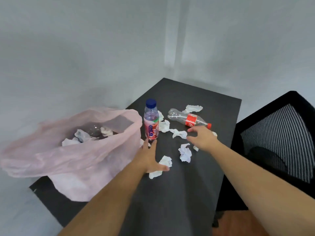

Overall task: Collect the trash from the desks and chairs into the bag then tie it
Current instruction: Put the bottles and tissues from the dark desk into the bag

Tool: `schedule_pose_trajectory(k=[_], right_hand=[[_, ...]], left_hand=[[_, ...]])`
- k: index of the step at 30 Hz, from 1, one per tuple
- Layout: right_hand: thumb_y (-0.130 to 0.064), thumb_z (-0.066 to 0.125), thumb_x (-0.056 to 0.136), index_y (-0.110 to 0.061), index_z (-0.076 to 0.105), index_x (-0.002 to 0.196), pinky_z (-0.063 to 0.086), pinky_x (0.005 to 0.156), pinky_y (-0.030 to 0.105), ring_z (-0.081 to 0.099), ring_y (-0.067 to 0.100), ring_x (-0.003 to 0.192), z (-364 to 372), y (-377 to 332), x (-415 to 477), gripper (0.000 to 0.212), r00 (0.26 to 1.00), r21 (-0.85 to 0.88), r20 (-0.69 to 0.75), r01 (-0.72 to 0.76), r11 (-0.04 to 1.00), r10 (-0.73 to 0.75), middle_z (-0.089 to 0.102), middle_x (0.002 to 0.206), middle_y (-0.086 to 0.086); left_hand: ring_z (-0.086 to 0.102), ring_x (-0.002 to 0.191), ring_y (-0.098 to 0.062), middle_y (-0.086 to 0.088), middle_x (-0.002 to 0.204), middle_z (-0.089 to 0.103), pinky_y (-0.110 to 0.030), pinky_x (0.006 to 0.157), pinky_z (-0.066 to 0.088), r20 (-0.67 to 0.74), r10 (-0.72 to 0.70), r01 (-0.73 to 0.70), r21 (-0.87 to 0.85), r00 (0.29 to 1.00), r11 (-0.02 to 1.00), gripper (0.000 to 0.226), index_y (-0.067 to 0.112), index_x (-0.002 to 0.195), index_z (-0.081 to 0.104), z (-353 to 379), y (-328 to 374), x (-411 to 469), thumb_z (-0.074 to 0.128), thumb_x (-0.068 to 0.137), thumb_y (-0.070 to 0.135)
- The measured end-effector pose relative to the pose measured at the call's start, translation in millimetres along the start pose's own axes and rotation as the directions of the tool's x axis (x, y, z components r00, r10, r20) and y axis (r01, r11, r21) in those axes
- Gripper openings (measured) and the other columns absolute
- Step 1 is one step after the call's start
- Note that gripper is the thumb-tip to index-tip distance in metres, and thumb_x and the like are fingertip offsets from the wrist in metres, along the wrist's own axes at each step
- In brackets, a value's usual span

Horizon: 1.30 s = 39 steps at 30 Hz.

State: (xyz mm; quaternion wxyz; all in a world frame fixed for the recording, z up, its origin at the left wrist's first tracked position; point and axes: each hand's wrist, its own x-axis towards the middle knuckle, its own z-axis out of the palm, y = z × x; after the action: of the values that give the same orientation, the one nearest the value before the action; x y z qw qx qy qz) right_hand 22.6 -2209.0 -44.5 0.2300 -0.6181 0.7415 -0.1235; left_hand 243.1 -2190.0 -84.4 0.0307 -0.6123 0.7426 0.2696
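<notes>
The left hand [148, 156] lies spread and open, fingertips at the base of the upright blue-capped bottle [151, 120], thumb on a crumpled tissue [165, 161]; it grips nothing. The right hand [202, 137] hovers with fingers loosely curled and empty, just short of the clear red-labelled bottle [188, 119] lying toward the desk's [196, 96] far edge. The pink bag [68, 150] gapes at the left edge, holding tissues.
</notes>
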Motion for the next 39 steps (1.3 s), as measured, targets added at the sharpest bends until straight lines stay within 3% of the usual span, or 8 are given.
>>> schedule_pose_trajectory(k=[6,11,16,19,22,30,35,39], right_hand=[[-0.046,0.065,0.079,-0.043,0.022,0.146,0.024,0.115,0.044,0.017,0.034,0.143,48.5,40.1,26.1,0.080,0.918,-0.233,0.360,0.264,0.936,-0.169,0.006,0.160,0.005],[-0.019,0.054,0.091,-0.034,0.033,0.143,0.038,0.103,0.038,0.036,0.031,0.129,73.2,49.5,53.3,0.058,0.830,-0.308,0.482,0.462,0.832,-0.282,0.021,0.152,0.008],[-0.006,0.046,0.092,-0.013,0.056,0.113,0.046,0.079,0.034,0.055,0.027,0.088,82.5,51.6,72.8,0.025,0.821,-0.180,0.484,0.432,0.884,-0.303,0.045,0.116,0.008],[-0.001,0.043,0.088,-0.016,0.057,0.100,0.048,0.080,0.034,0.061,0.031,0.093,78.9,51.1,82.7,0.024,0.847,-0.095,0.448,0.361,0.928,-0.284,0.050,0.105,0.006],[0.001,0.041,0.087,-0.016,0.053,0.097,0.046,0.075,0.033,0.058,0.029,0.089,52.8,32.3,93.4,0.023,0.891,-0.067,0.321,0.361,0.930,-0.322,0.055,0.105,0.011],[-0.030,0.040,0.087,-0.016,0.045,0.062,0.031,0.054,0.029,0.045,0.022,0.063,-39.9,-115.2,61.3,0.029,0.781,0.306,0.002,0.594,0.744,-0.625,0.049,0.063,0.003],[-0.023,0.028,0.098,-0.010,0.053,0.107,0.039,0.063,0.020,0.049,0.012,0.076,-35.1,-213.9,29.9,0.030,0.606,0.403,0.028,0.721,0.564,-0.795,0.046,0.107,0.011],[-0.021,0.041,0.095,-0.020,0.045,0.129,0.039,0.094,0.033,0.049,0.027,0.111,13.8,-236.3,26.0,0.035,0.563,0.189,0.184,0.784,0.591,-0.806,0.041,0.129,0.011]], left_hand=[[-0.017,0.144,-0.037,-0.013,0.152,-0.034,-0.051,0.118,0.007,0.038,-0.198,0.184,0.223,0.980,0.957,0.138,0.030,0.146,-0.023,41.4,-12.5,42.4,0.076,0.057,0.066],[-0.008,0.147,-0.036,-0.013,0.153,-0.031,-0.048,0.117,0.017,0.013,-0.365,0.361,0.109,0.931,0.926,0.132,0.030,0.149,-0.017,42.9,-16.0,74.1,0.077,0.061,0.062],[0.049,0.125,-0.027,-0.009,0.137,0.052,-0.032,0.104,0.040,-0.158,-0.360,0.342,-0.133,0.919,0.930,0.054,0.018,0.130,0.055,41.3,-8.9,83.6,0.070,0.081,0.033],[0.063,0.103,-0.022,-0.009,0.112,0.068,-0.019,0.080,0.044,-0.170,-0.333,0.313,-0.138,0.927,0.940,0.023,0.011,0.106,0.070,45.4,2.3,70.3,0.063,0.085,0.010],[0.064,0.103,-0.022,-0.007,0.115,0.068,-0.026,0.092,0.049,-0.085,-0.325,0.312,-0.143,0.942,0.939,0.030,0.013,0.114,0.069,29.6,18.6,57.7,0.067,0.084,0.013],[0.060,0.079,-0.018,-0.012,0.087,0.071,-0.016,0.061,0.033,-0.640,-0.231,0.077,-0.258,0.733,0.963,0.015,0.005,0.089,0.073,-135.6,31.5,-23.9,0.063,0.078,0.005],[0.055,0.071,-0.016,-0.004,0.076,0.065,-0.020,0.059,0.037,-0.820,-0.436,0.151,-0.410,0.372,0.899,0.009,0.007,0.084,0.070,-187.1,-41.5,-109.9,0.068,0.076,0.007],[0.059,0.089,-0.025,-0.010,0.097,0.068,-0.023,0.068,0.037,-0.674,-0.514,0.424,-0.314,0.531,0.849,0.020,0.007,0.096,0.070,-157.4,-99.4,-128.1,0.070,0.077,0.013]])
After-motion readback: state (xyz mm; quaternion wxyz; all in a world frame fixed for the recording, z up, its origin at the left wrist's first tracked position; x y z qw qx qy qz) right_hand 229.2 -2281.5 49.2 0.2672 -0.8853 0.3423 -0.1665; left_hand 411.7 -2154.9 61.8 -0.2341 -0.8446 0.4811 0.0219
